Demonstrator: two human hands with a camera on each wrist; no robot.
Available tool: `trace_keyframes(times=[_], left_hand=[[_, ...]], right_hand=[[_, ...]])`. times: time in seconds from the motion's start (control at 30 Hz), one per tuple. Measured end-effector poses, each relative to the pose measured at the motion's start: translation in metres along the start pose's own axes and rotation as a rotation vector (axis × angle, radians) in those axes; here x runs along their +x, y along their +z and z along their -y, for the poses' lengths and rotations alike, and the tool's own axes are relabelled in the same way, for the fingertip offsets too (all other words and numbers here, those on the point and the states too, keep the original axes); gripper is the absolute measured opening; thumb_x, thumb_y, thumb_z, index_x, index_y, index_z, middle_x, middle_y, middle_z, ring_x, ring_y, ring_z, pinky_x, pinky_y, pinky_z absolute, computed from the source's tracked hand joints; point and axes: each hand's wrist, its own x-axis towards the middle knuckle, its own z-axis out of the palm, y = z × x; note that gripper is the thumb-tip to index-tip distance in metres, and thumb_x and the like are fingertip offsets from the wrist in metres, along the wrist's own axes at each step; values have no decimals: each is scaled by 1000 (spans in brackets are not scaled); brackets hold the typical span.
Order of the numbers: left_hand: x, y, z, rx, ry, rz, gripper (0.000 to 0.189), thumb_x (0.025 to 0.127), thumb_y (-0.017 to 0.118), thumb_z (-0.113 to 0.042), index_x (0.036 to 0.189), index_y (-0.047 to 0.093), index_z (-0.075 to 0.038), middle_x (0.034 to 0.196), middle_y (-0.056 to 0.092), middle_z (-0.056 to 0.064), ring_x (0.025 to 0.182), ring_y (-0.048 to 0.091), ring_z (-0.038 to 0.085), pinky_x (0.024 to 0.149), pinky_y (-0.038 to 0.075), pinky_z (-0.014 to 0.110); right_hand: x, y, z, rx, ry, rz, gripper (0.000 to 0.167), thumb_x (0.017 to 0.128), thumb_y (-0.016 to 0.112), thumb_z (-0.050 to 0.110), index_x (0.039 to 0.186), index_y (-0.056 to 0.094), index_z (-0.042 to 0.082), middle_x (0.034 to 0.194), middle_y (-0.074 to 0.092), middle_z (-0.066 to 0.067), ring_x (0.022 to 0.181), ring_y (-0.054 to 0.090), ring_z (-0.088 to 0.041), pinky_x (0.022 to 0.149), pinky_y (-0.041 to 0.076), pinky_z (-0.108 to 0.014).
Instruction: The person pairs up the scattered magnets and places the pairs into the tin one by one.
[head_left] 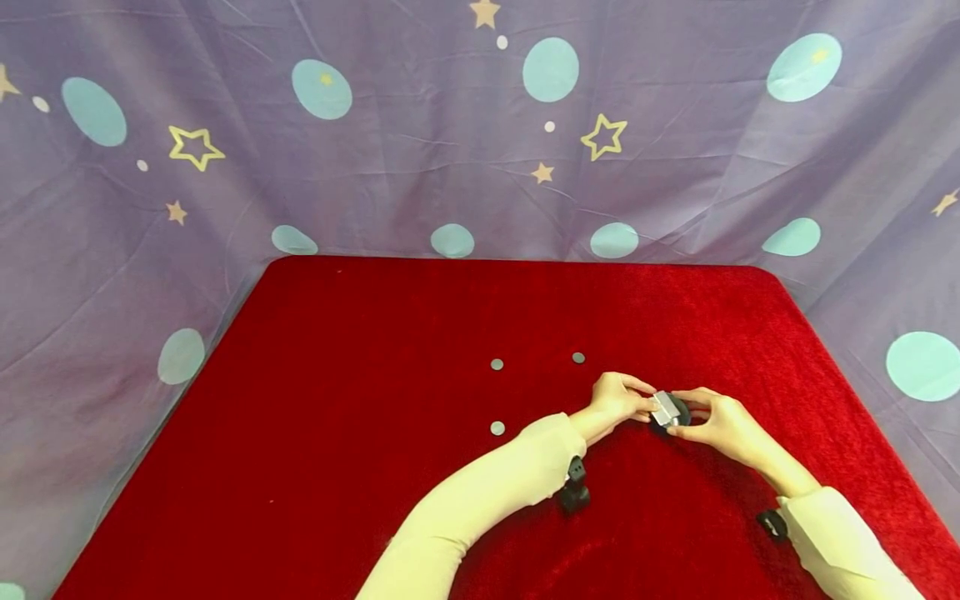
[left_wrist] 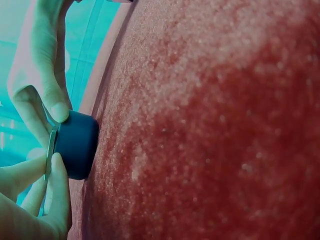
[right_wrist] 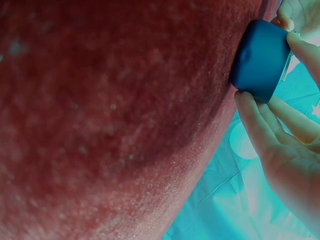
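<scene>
Near the right side of the red table, both hands meet at a dark, round, squat case [head_left: 684, 410] with a silver rectangular flat piece [head_left: 663, 409] at its top. My left hand [head_left: 618, 398] pinches the edge of that silver piece between thumb and fingers. From the other side, my right hand [head_left: 718, 423] grips the case by its rim, thumb nearer me and fingers beyond. In the left wrist view the case [left_wrist: 77, 145] sits on the cloth, and the silver piece appears as a thin edge against its top. The right wrist view shows the smooth side of the case [right_wrist: 260, 60]; its inside is hidden.
Three small grey discs lie on the red cloth left of the hands: one at the back left [head_left: 497, 364], another at the back right [head_left: 578, 357], and a nearer disc [head_left: 497, 427]. A purple patterned curtain [head_left: 420, 150] surrounds the back and sides of the table [head_left: 315, 433].
</scene>
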Motion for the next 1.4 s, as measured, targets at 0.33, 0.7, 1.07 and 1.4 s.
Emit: trace_keyframes(times=[0.33,0.7,1.07,1.4], left_hand=[[3,2,-1,131,62,6,15,63,71,12,78,68,7,61,64,18,44,59,21,45,50,27],[4,10,-2,243,98,-71,14,60,76,6,70,69,0,53,61,9,43,58,18,41,47,22],[6,16,-2,388,132,-91,16,59,79,-2,68,66,-6,45,51,-1,35,49,10,35,41,17],[5,16,1,661,191,-112,23,54,81,-6,63,60,-11,57,56,-4,57,55,8,53,38,11]], right_hand=[[0,-1,-1,-1,13,-2,48,69,75,14,107,56,-9,98,60,-20,80,60,-6,64,50,-22],[0,-3,-2,12,26,3,49,69,75,12,107,55,-11,100,59,-22,81,61,-11,65,51,-26],[0,-5,1,11,19,11,51,69,75,17,109,55,-9,102,59,-21,84,62,-25,67,51,-27],[0,-3,3,57,32,30,50,71,74,15,109,54,-11,101,59,-22,86,61,-30,67,51,-28]])
